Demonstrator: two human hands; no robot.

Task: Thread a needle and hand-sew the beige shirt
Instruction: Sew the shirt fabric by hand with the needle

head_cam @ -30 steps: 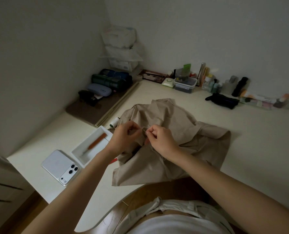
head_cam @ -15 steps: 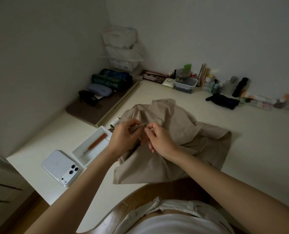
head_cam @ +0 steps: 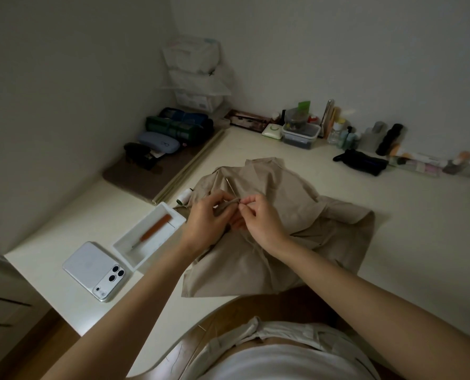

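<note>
Head view, only 1 camera: left hand (head_cam: pixel 207 219) pinches a raised fold of the beige shirt (head_cam: pixel 296 215) between thumb and fingers. Right hand (head_cam: pixel 262 219) has its fingers curled, thumb and forefinger closed at the fold's edge, apparently on the near end of the needle (head_cam: pixel 230 185). The needle slants up and away out of the fold. The shirt lies crumpled mid-desk (head_cam: pixel 392 242), its near hem over the desk edge. Judgement: threading is done and a stitch is in progress, needle partway through the fold. The next move probably calls for regripping the far tip and pulling the thread taut without puckering the cloth. Hard to make out: the thread itself, the seam being worked, and the exact fingertip contact, all too small and dim. The thread spool (head_cam: pixel 185 196) sits just beside the shirt's left edge, partly hidden.
</note>
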